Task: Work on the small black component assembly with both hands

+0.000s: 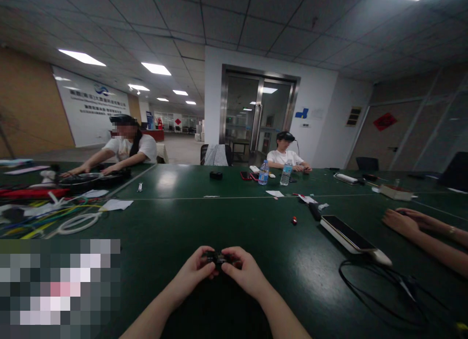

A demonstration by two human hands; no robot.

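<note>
Part [218, 257], small and dark, sits at the centre of our clock, pinched on both sides. The left hand [193, 274] grips its nine o'clock end, the right hand [244, 272] its three o'clock end, thumbs on the near side, fingers curled behind. Tight work, and those fingertips cover plenty: I can't tell whether it's one piece or two.

That's the first danger. If the thumbs push unevenly, the part could twist or pop out; if it's got a loose bit, that could spring away. Dark on the dark green table [153, 234], it would be hard to spot. How high it's held, I can't tell.

Look to two o'clock: a red bit [294, 220] lies loose, and a careless sweep could send it rolling. Near three, there's the phone [347, 233]; just past three, a cable [405, 284] loops, ready to snag a wide-swinging forearm. Beyond the phone, a neighbour's hand [402, 223] narrows the elbow room.
</note>
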